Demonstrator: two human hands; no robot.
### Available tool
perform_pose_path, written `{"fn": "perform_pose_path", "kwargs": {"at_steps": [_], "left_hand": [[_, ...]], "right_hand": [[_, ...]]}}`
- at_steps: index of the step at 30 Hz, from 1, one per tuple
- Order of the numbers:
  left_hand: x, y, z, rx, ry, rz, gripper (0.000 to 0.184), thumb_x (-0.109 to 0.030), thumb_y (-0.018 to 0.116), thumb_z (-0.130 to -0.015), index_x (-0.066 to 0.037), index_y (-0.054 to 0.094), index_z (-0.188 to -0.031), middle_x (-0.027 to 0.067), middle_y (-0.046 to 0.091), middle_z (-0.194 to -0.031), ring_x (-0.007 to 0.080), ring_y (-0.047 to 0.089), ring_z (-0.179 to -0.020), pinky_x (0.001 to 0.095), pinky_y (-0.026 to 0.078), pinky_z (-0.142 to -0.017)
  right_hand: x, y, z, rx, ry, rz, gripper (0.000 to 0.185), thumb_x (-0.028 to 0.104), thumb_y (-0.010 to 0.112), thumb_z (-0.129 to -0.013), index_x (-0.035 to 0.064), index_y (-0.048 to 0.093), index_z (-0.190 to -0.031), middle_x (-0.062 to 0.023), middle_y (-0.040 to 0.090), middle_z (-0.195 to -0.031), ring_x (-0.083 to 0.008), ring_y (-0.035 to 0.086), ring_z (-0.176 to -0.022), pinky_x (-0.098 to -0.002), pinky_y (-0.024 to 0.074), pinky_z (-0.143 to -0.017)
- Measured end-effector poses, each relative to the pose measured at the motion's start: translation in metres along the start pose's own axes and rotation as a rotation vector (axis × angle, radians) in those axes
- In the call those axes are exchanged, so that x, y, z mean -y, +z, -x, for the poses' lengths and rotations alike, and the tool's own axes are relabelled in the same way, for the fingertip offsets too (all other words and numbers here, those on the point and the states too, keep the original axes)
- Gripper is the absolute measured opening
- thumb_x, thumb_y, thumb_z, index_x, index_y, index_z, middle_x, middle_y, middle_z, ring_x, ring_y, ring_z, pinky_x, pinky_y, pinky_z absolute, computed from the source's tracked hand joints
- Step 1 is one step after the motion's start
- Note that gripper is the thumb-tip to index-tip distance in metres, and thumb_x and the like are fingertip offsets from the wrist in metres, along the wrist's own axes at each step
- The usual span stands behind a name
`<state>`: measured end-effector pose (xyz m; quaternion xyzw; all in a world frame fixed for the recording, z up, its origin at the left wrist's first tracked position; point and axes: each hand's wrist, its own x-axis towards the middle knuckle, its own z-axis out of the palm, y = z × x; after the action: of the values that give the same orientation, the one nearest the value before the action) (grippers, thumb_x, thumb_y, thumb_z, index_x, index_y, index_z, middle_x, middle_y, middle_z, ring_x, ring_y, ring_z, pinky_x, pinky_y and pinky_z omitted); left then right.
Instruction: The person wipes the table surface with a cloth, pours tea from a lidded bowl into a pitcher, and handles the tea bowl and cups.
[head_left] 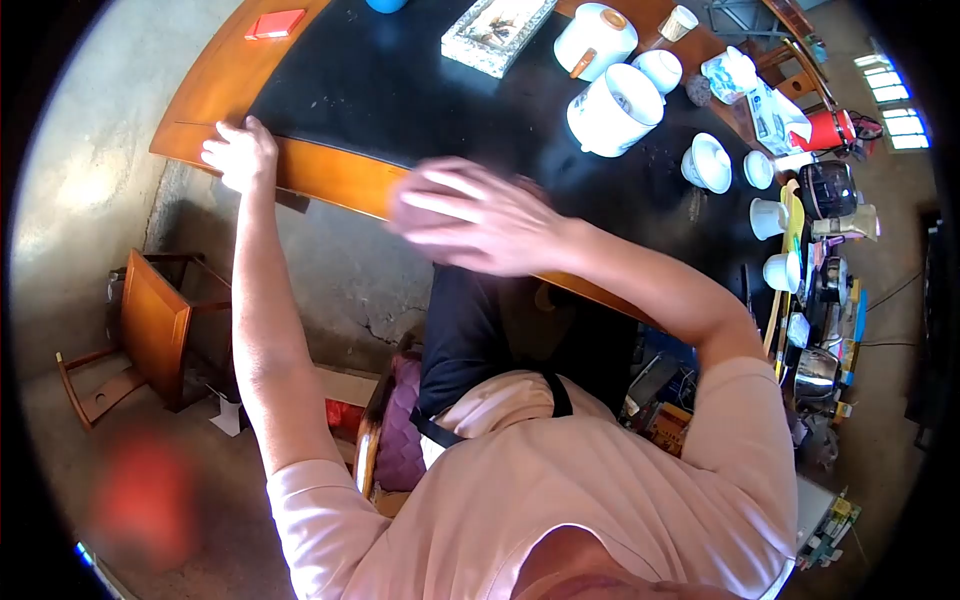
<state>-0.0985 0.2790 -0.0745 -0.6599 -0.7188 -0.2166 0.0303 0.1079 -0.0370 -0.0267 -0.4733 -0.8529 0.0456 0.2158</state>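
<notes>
My left hand (243,157) rests on the orange-brown wooden border (340,180) near the table's left corner, its fingers apart and holding nothing. Motion blurs my right hand (485,218), which lies over the front edge of the table. Under its fingers is a dark reddish-brown cloth (412,205), mostly covered by the hand. Beyond both hands stretches the black tabletop (370,90). A large white lidded cup (615,110) stands farther back to the right.
A patterned rectangular tray (495,35) and a white teapot (597,42) stand at the back. A red box (275,24) lies at the far left. White bowls, including one tilted bowl (707,163), line the right side. A wooden chair (155,325) stands at lower left.
</notes>
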Motion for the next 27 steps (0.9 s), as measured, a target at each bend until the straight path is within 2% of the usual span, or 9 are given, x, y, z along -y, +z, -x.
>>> {"fn": "perform_pose_path", "kwargs": {"at_steps": [4, 5, 9, 15, 17, 18, 21, 24, 27], "left_hand": [[0.006, 0.005, -0.013, 0.048, -0.013, 0.042, 0.056, -0.047, 0.043, -0.095, -0.006, 0.046, -0.133, 0.0201, 0.044, -0.128, 0.0349, 0.038, -0.126, 0.0518, 0.041, -0.1], [0.022, 0.032, -0.027, 0.05, 0.053, 0.009, 0.06, -0.05, 0.042, -0.095, -0.007, 0.044, -0.137, 0.0208, 0.04, -0.136, 0.0354, 0.033, -0.132, 0.0522, 0.038, -0.104], [0.015, 0.025, -0.023, 0.099, -0.027, -0.002, 0.064, -0.053, 0.04, -0.095, -0.01, 0.039, -0.143, 0.0209, 0.026, -0.151, 0.0353, 0.018, -0.143, 0.0512, 0.03, -0.111], [0.022, 0.04, -0.034, 0.062, 0.04, -0.072, 0.065, -0.053, 0.041, -0.094, -0.008, 0.042, -0.14, 0.0237, 0.035, -0.142, 0.0377, 0.03, -0.133, 0.0524, 0.033, -0.108], [0.019, 0.028, -0.028, 0.073, 0.034, -0.067, 0.066, -0.054, 0.042, -0.094, -0.006, 0.043, -0.139, 0.0253, 0.036, -0.141, 0.0394, 0.03, -0.133, 0.0523, 0.034, -0.107], [0.027, 0.042, -0.031, -0.073, 0.124, -0.113, 0.073, -0.057, 0.036, -0.093, 0.001, 0.046, -0.136, 0.0313, 0.049, -0.128, 0.0373, 0.042, -0.122, 0.0458, 0.028, -0.106], [0.021, 0.036, -0.03, 0.045, 0.048, -0.047, 0.066, -0.055, 0.042, -0.093, -0.006, 0.044, -0.138, 0.0254, 0.037, -0.139, 0.0396, 0.03, -0.132, 0.0531, 0.035, -0.106], [0.014, 0.02, -0.017, 0.044, 0.042, -0.038, 0.064, -0.054, 0.043, -0.093, -0.007, 0.044, -0.137, 0.0238, 0.037, -0.137, 0.0379, 0.031, -0.131, 0.0532, 0.039, -0.102], [0.01, 0.014, -0.014, 0.051, 0.029, -0.048, 0.064, -0.053, 0.043, -0.094, -0.008, 0.042, -0.139, 0.0241, 0.035, -0.14, 0.0383, 0.029, -0.133, 0.0526, 0.04, -0.102]], "right_hand": [[-0.028, 0.058, -0.092, -0.112, 0.001, 0.118, 0.048, 0.043, 0.057, -0.089, 0.0223, 0.056, -0.132, -0.0084, 0.038, -0.148, -0.0316, 0.031, -0.138, -0.0496, 0.0248, -0.115], [-0.023, 0.053, -0.106, -0.126, 0.07, 0.135, 0.048, 0.039, 0.058, -0.09, 0.0164, 0.054, -0.132, -0.0091, 0.038, -0.148, -0.0316, 0.035, -0.135, -0.0511, 0.028, -0.114], [-0.017, 0.068, -0.121, -0.115, 0.281, 0.1, 0.045, 0.037, 0.052, -0.093, 0.0157, 0.052, -0.133, -0.0106, 0.037, -0.149, -0.0333, 0.03, -0.139, -0.0482, 0.022, -0.116], [0.034, 0.023, 0.01, -0.179, 0.154, 0.189, 0.042, 0.038, 0.06, -0.088, 0.0162, 0.059, -0.124, -0.0094, 0.046, -0.142, -0.0329, 0.039, -0.133, -0.0472, 0.0311, -0.111], [0.052, -0.007, 0.067, -0.089, 0.255, 0.132, 0.044, 0.036, 0.064, -0.086, 0.0174, 0.059, -0.125, -0.0078, 0.046, -0.142, -0.0316, 0.039, -0.134, -0.0464, 0.032, -0.11], [0.059, -0.023, 0.098, -0.045, 0.3, 0.123, 0.045, 0.035, 0.066, -0.085, 0.0174, 0.059, -0.126, -0.0079, 0.046, -0.143, -0.0321, 0.039, -0.134, -0.0462, 0.0324, -0.11], [0.079, -0.075, 0.188, 0.096, 0.444, 0.109, 0.05, 0.032, 0.068, -0.084, 0.0169, 0.057, -0.13, -0.009, 0.043, -0.146, -0.0348, 0.037, -0.135, -0.0472, 0.033, -0.11], [0.092, -0.109, 0.283, 0.161, 0.6, 0.109, 0.049, 0.029, 0.066, -0.086, 0.0169, 0.055, -0.132, -0.0114, 0.04, -0.148, -0.037, 0.035, -0.137, -0.0497, 0.0325, -0.11], [0.098, -0.119, 0.295, 0.214, 0.673, 0.141, 0.051, 0.032, 0.064, -0.087, 0.018, 0.052, -0.135, -0.0126, 0.035, -0.151, -0.0376, 0.032, -0.138, -0.0511, 0.0315, -0.11]]}}
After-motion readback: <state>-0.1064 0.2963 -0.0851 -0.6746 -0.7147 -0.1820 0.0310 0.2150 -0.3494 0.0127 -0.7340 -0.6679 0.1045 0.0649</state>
